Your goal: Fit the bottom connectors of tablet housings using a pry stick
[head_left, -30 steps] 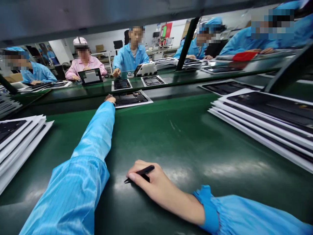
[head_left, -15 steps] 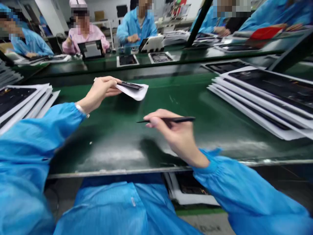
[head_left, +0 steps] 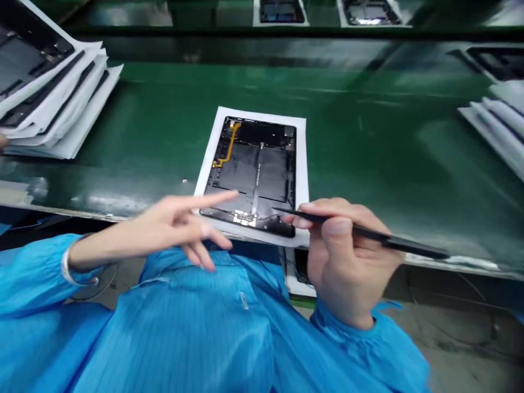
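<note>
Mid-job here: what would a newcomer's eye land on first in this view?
First, the opened device on a white sheet near the table's front edge, its orange-yellow strip bright at upper left. Next, the right hand holds a black pointed tool with its tip over the device's lower right, while the left hand extends a finger over the lower left.

there are one left hand and one right hand, two in all; one bracelet; one black pointed tool; one open tablet on one white sheet; one left stack, one right stack; three single tablets farther off.
</note>
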`<state>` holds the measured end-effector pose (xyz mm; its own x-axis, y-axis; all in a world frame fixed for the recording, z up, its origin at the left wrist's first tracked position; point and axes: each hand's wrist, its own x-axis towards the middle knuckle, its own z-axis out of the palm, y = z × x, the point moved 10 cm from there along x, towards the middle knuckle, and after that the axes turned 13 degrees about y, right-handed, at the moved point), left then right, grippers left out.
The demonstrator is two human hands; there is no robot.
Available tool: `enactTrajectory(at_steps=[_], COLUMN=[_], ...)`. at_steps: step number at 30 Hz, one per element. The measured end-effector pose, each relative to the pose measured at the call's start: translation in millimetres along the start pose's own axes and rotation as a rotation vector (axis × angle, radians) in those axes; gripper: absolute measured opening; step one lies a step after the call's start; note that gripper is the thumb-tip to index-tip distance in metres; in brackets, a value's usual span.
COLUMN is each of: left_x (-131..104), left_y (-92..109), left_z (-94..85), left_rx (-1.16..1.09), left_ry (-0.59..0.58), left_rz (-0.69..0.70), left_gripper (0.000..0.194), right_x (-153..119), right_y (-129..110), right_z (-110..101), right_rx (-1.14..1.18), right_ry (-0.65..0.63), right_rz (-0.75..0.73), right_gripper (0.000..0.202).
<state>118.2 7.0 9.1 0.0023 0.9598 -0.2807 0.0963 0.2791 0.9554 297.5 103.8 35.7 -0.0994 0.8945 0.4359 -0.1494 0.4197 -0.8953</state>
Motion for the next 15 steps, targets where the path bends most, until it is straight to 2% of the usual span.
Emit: enactTrajectory(at_steps=[2, 3, 4, 5, 7, 10, 15], left_x=[3, 2, 2, 4, 12, 28, 44], left_y=[22, 33, 40, 41, 33, 26, 36], left_z=[-43.2, -55.5, -58.5, -55.0, -42.3, -30.8, -17.2], left_rx=[0.344, 0.533, 0.708, 0.847, 0.997, 1.057, 1.044], left_ry=[0.282, 0.388, 0.43, 0.412, 0.291, 0.151, -0.081], left_rz=[0.25, 0.386, 0.499, 0.582, 0.659, 0.645, 0.594], left_gripper=[0.034, 0.024, 0.018, 0.016, 0.016, 0.015, 0.011], right_x=[-1, -2, -3, -4, -5, -6, -5], right_y=[0, 0, 0, 0, 1, 4, 15], right_z=[6, 9, 12, 16, 24, 39, 60], right_rx=[-0.006, -0.01, -0.011, -0.009, -0.008, -0.029, -0.005], right_ry=[-0.047, -0.066, -0.08, -0.089, -0.108, -0.142, -0.175], right_rz=[-0.002, -0.007, -0.012, -0.016, -0.018, -0.011, 0.037], right_gripper=[0.019, 0.019, 0.019, 0.019, 0.02, 0.02, 0.02])
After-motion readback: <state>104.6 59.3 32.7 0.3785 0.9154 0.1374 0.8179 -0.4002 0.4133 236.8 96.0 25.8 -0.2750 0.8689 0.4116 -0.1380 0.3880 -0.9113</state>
